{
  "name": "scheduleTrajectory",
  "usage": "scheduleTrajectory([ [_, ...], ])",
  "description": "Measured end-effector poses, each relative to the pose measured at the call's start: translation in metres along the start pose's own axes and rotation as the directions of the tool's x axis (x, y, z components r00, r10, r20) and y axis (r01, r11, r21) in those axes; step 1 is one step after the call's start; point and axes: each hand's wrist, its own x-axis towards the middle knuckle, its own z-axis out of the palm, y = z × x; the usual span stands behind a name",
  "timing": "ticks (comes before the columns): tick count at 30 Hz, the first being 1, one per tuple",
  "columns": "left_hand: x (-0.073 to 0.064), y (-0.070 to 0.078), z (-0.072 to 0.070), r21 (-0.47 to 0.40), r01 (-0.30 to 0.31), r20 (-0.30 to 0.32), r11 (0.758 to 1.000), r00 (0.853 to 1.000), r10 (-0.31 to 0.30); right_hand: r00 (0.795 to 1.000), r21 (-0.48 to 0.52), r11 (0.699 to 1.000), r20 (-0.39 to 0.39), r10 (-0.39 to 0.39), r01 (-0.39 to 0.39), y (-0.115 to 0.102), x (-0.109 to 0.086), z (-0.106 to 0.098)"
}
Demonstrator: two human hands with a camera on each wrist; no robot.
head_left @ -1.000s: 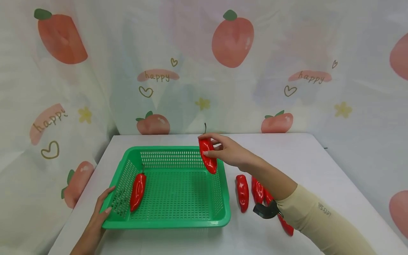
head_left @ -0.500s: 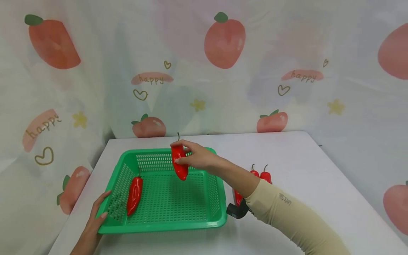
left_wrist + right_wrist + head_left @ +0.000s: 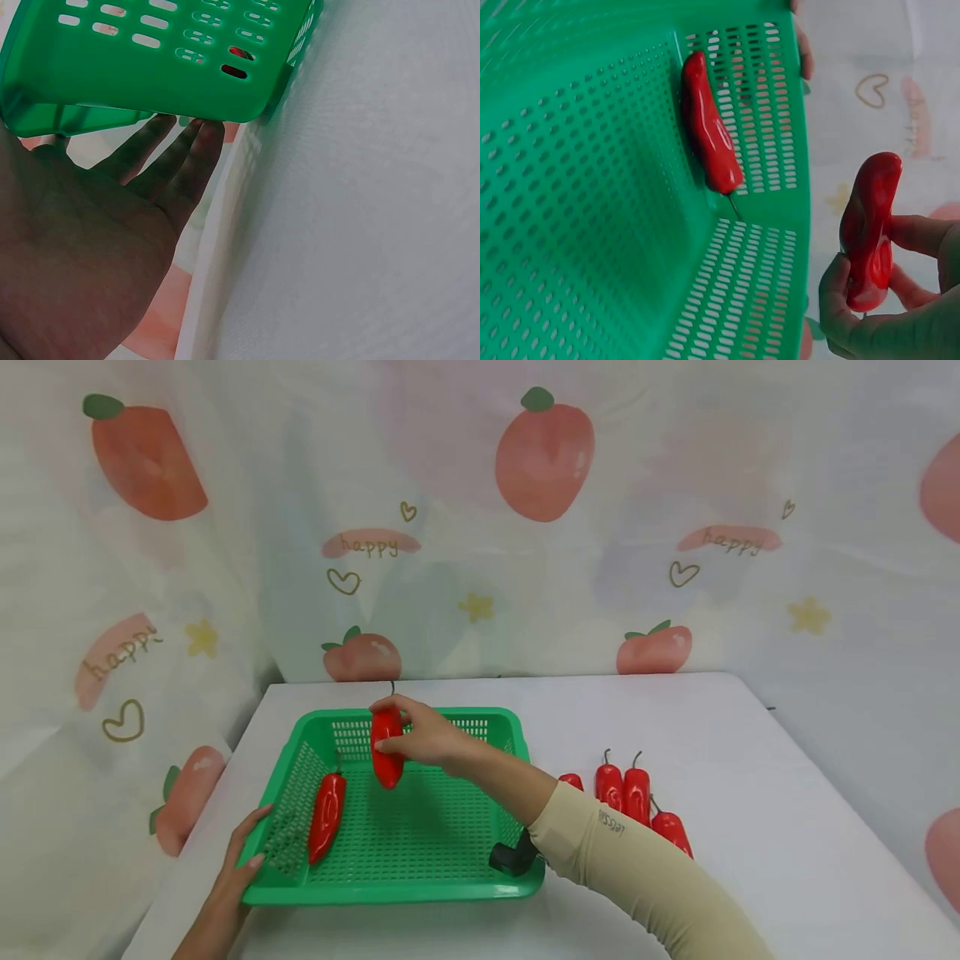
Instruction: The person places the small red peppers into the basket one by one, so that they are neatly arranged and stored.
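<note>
My right hand (image 3: 423, 732) pinches a glossy red pepper (image 3: 387, 752) between thumb and fingers, its thin stem pointing up, above the green basket (image 3: 397, 891). In the right wrist view the same pepper (image 3: 871, 225) hangs to the side of the basket's wall. Another red pepper (image 3: 327, 818) lies inside the basket along its left wall. My left hand (image 3: 232, 868) holds the basket's left rim, thumb and a fingertip on the rim. From the left wrist, the other fingers (image 3: 184, 161) reach up to the basket's edge.
Several red peppers (image 3: 637, 793) lie on the white table (image 3: 780, 827) right of the basket, partly behind my right forearm. A printed fruit cloth (image 3: 450, 460) hangs behind and at the sides. A black strap or mount (image 3: 517, 856) sits at my right wrist.
My right hand has carried its pepper leftward, from the basket's right wall to over its left-centre part. My left hand stays on the rim. More of the table peppers show as the arm moved.
</note>
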Motion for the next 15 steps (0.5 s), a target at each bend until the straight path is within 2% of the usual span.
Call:
scheduleTrajectory([
  [5, 0.003, 0.001, 0.001, -0.002, -0.002, 0.011, 1.0, 1.0, 0.002, 1.0, 0.016, 1.0, 0.022, -0.019, 0.018, 0.006, 0.008, 0.012],
  [11, 0.004, -0.001, 0.002, -0.014, -0.006, 0.01, 1.0, 1.0, 0.006, 0.998, 0.09, 0.996, 0.061, -0.001, -0.004, 0.02, 0.017, 0.026],
  [15, 0.003, -0.002, 0.001, -0.008, -0.02, 0.0, 1.0, 1.0, 0.02, 0.995, 0.066, 0.998, 0.094, 0.013, -0.019, 0.03, 0.022, 0.036],
])
